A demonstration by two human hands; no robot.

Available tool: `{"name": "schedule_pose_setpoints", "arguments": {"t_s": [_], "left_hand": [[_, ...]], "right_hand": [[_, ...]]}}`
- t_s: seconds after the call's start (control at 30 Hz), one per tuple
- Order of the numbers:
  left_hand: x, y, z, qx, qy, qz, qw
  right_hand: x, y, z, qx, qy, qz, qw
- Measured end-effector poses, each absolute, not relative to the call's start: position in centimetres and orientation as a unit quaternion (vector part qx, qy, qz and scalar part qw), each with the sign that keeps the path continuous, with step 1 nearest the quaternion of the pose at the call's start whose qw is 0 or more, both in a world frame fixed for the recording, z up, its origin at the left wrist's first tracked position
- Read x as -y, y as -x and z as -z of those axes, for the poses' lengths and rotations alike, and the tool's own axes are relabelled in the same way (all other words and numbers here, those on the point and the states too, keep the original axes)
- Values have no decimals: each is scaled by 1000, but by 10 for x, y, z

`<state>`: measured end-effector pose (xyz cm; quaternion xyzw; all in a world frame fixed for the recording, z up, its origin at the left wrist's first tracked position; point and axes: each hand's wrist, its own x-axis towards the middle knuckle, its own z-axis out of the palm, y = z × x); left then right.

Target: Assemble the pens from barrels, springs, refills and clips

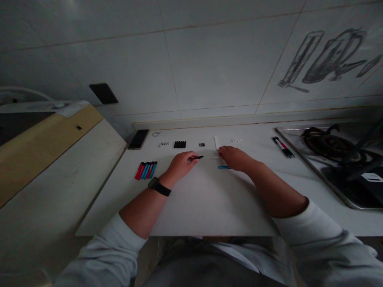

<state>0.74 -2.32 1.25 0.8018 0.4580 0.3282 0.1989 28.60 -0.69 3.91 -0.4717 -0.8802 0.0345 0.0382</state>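
My left hand (180, 164) rests on the white counter (191, 199), fingers closed round a small black pen part (197, 158) that sticks out to the right. A black watch is on that wrist. My right hand (235, 156) lies knuckles up further right, fingers curled down near a thin white piece (216, 157); what it holds, if anything, is hidden. A blue pen tube (224, 167) lies just in front of the right hand. A bundle of red and blue pens (146, 170) lies left of my left hand.
Along the back lie a phone (138, 139), a row of black caps (180, 144), small white bits (163, 144), a small black piece (202, 144), a white stick (217, 142) and pens (283, 147). A gas stove (335, 155) sits at right, a wooden board (44, 147) at left.
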Motion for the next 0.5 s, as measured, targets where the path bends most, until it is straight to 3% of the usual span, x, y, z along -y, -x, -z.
{"name": "schedule_pose_setpoints", "arguments": {"t_s": [0.23, 0.5], "left_hand": [[23, -8, -16, -466, -798, -336, 181], [25, -9, -18, -457, -801, -346, 175]], "right_hand": [[9, -271, -45, 879, 416, -102, 209], [14, -270, -45, 881, 387, -95, 256]]}}
